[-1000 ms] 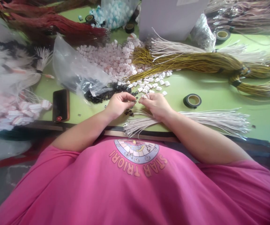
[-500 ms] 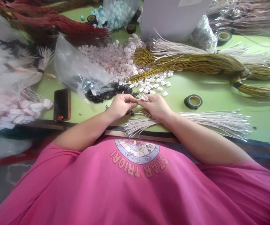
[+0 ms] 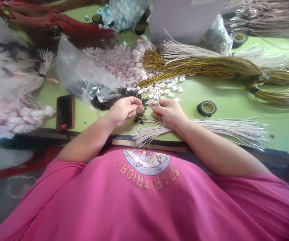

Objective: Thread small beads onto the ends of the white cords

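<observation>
My right hand (image 3: 171, 112) is closed around a small bunch of white wires (image 3: 155, 101), whose ends stick out past the thumb and forefinger. To its left, my left hand (image 3: 124, 111) is held with the fingers half curled and a little apart, with nothing visible between them. Small black connector pieces (image 3: 138, 118) lie on the table just beside and below the left fingertips. Under my right wrist runs a larger bundle of white wires (image 3: 224, 129), spread along the table's front edge. Loose white connector housings (image 3: 168, 88) lie just beyond the right hand.
A plastic bag (image 3: 76, 73) and a heap of white housings (image 3: 124, 62) lie beyond my hands. Yellow wires (image 3: 209, 65) stretch to the right, above a black tape roll (image 3: 206, 108). A phone (image 3: 65, 112) is at left, near piled white-ended wires (image 3: 21, 120).
My left hand has drawn away to the left from the right hand, and its fingers have loosened from their pinch. The right hand keeps the white wires and has barely moved.
</observation>
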Motion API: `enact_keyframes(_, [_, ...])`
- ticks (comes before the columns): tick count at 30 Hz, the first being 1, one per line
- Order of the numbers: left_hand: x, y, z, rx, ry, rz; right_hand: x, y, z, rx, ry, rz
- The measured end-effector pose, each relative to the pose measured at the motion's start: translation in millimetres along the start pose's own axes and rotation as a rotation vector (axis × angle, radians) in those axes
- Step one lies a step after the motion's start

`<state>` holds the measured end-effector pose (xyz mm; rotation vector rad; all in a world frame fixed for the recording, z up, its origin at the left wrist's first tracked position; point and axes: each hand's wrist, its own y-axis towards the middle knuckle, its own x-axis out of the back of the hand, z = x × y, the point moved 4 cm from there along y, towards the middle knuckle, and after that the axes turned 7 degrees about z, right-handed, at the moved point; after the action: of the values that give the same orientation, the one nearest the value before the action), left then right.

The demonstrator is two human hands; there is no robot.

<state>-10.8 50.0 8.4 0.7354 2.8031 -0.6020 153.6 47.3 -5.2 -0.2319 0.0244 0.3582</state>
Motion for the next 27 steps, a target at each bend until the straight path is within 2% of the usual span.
enact_keyframes(5, [-7.8,3,9,0.061,-0.001,0.066,0,0,0,0.015,-0.019,0.001])
enact_keyframes(11, [-2.4,11,19,0.053,-0.168,0.039,-2,-1,1,0.016,-0.003,0.033])
enact_keyframes(16, [-3.3,9,19,0.076,-0.282,0.113,-2,0,0,0.012,-0.008,0.064])
enact_keyframes(23, [-4.5,9,17,0.093,-0.248,0.123,-2,-1,-1,0.0,-0.027,0.06])
enact_keyframes(27, [-4.7,10,19,0.099,-0.219,0.081,-2,0,1,0.015,0.004,0.06])
